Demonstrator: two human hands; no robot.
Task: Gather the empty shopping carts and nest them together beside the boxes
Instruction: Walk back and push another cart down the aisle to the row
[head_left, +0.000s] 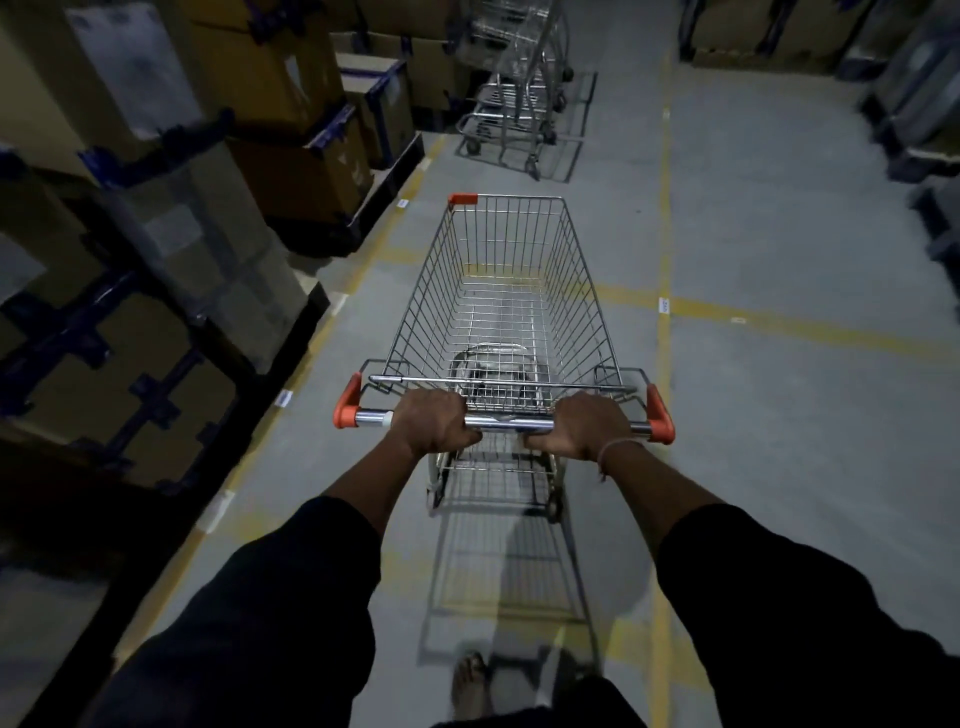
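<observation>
Both hands clenched on the handle, cart aimed up the aisle.
Our left hand (431, 422) and right hand (584, 426) grip the cart (506, 312); its long axis points straight at the nested carts (519, 104) well ahead, boxes (291, 119) on our left.

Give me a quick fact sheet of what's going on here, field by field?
place: storage aisle, grey floor with yellow lines
left hand: gripping the cart handle
right hand: gripping the same handle
cart: wire basket, empty, orange corner caps
ahead: parked carts, apparently nested, beside the boxes
left side: stacked boxes on pallets
gap: open floor between the pushed cart and the parked ones
</observation>
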